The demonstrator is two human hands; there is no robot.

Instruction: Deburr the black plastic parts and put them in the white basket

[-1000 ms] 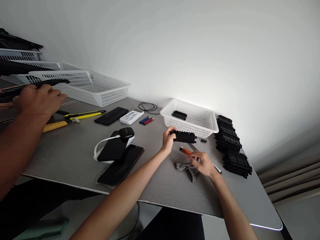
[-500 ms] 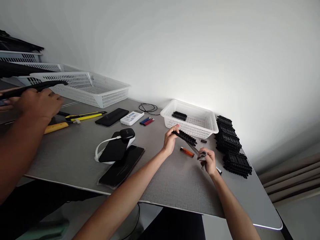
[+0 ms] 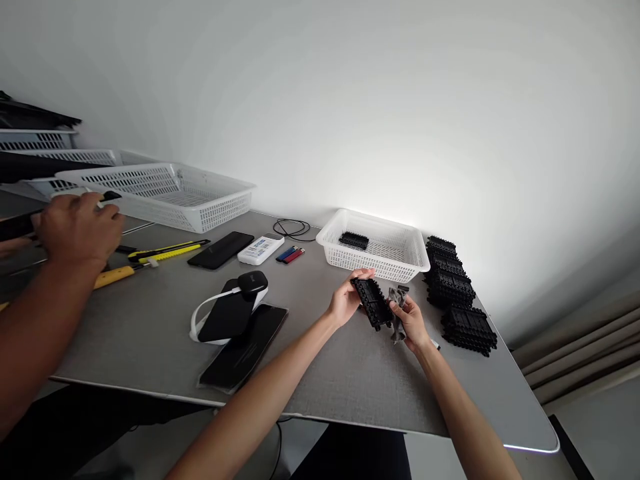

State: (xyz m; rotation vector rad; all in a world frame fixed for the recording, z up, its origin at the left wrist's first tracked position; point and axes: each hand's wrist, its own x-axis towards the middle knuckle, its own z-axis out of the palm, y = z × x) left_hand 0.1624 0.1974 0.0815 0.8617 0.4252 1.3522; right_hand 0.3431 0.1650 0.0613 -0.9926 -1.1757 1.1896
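Between my hands, above the table, is a black ridged plastic piece (image 3: 373,305) with toothed long edges. My left hand (image 3: 346,301) grips it by its upper left end, fingers closed. A crumpled grey cloth (image 3: 397,313) is pinched in my right hand (image 3: 413,323), close against the right side of the piece. Just behind them stands a white basket (image 3: 373,261) with a similar black piece (image 3: 354,240) inside. Stacks of the same black pieces (image 3: 450,277) stand to the right, with another stack (image 3: 469,328) nearer.
A co-worker's hand (image 3: 80,227) holds a dark object at the left, near a larger white basket (image 3: 200,217). On the table lie a yellow cutter (image 3: 167,252), a black phone (image 3: 221,250), a white box-shaped device (image 3: 261,250), lighters (image 3: 290,255) and a cable (image 3: 293,230).
The black piece has turned so its broad ridged face shows. My right hand has moved up and left with the cloth, close to the piece. The co-worker's hand has shifted too.
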